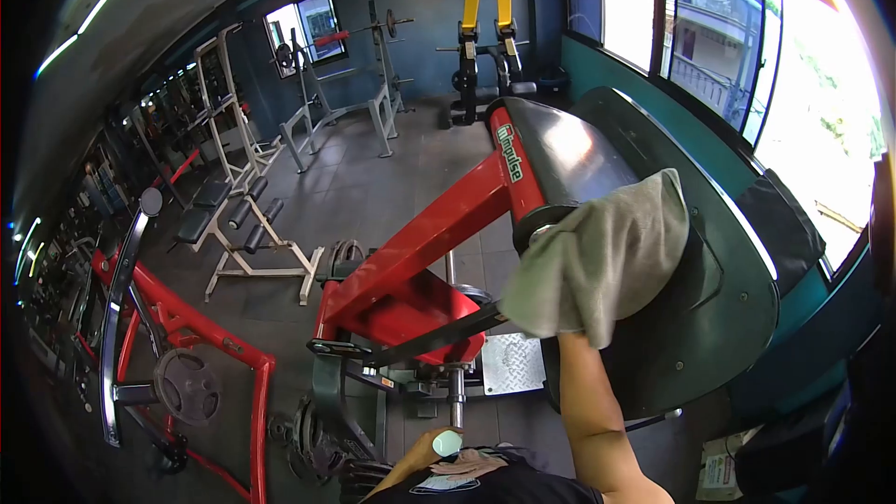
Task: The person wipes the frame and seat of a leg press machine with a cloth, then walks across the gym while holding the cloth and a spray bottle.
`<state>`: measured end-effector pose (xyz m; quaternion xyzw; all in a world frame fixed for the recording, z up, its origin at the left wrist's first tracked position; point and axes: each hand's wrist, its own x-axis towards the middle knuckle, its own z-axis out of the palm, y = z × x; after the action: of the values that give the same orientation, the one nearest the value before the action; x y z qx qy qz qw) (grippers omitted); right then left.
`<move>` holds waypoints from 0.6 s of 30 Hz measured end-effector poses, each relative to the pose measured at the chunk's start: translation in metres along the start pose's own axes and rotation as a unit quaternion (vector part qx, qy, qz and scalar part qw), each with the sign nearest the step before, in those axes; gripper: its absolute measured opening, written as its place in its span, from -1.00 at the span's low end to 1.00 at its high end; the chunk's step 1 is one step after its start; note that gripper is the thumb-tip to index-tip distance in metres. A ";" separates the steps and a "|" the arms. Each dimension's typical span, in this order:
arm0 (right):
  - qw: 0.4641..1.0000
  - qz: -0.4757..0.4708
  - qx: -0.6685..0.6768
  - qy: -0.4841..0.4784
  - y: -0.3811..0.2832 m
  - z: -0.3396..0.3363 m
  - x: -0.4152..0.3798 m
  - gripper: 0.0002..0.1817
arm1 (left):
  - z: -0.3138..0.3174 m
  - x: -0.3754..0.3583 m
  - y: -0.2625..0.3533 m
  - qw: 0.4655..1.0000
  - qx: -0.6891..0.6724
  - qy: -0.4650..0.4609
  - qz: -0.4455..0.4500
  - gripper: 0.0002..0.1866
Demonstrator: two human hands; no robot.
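Landmark: roller pad, glossy black, curved and upholstered (571, 142), with a red painted steel end plate (529, 191) lettered "impulse".

Cloth: grey-green, soft, matte, thickly creased (602, 266). Lies at the wearer's end of the roller pad, spread over part of a broad, dark, round-edged panel (719, 336); one corner points up, others hang loose.

Right hand: hidden beneath the cloth; whether spread or closed cannot be told. Bare right forearm (597, 411) reaches up towards the roller pad.

Left hand: fingers curled round a pale mint, round-ended object (447, 443), its body mostly unseen; well below the roller pad, near the wearer's torso (509, 476).

Handling, as judged: cloth best pressed flat under the full palm, loose corners gathered in, strokes overlapping and following each curve, with fingertip pressure at seams and bolt heads. A trailing corner could snag on the flat black bar (434, 338) below the roller pad.

Also below the roller pad: angular red steel arm (420, 229), smooth and shiny; silvery tread plate (513, 363), raised-patterned metal.
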<state>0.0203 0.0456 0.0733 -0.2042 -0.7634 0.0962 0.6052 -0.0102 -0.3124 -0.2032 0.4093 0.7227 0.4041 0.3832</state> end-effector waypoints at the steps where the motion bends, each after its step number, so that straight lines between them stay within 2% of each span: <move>1: 1.000 -0.010 -0.007 -0.011 0.006 -0.005 0.007 -0.52 | 0.000 0.001 -0.002 1.000 0.000 0.001 0.001 -0.58; 3: 0.999 0.021 -0.021 -0.040 0.031 -0.022 0.028 -0.52 | 0.000 0.002 -0.003 1.000 0.003 0.001 0.001 -0.59; 5: 0.989 0.094 -0.041 -0.104 0.063 -0.048 0.058 -0.52 | 0.000 0.002 0.001 1.000 0.005 0.002 -0.001 -0.59; 9: 0.909 0.242 -0.052 -0.336 0.075 -0.072 0.107 -0.52 | 0.000 -0.001 0.010 1.000 0.011 0.005 0.005 -0.55; 11: 0.963 0.155 -0.024 -0.220 0.057 -0.050 0.088 -0.51 | 0.003 0.003 0.003 0.999 0.011 0.017 0.029 -0.52; 13: 0.991 0.038 -0.011 -0.127 0.025 -0.026 0.066 -0.49 | 0.005 0.010 0.001 1.000 -0.007 -0.002 0.024 -0.52; 15: 0.993 -0.022 -0.016 -0.115 0.020 -0.019 0.064 -0.48 | 0.000 0.016 0.023 0.999 0.021 -0.029 -0.013 -0.53; 18: 0.984 0.027 -0.026 -0.175 0.060 -0.031 0.094 -0.46 | 0.000 0.021 0.019 0.999 0.010 -0.019 0.030 -0.55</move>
<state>0.0443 0.1363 0.1408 -0.2198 -0.8541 0.1268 0.4541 -0.0123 -0.2874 -0.1906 0.4421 0.7067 0.4000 0.3810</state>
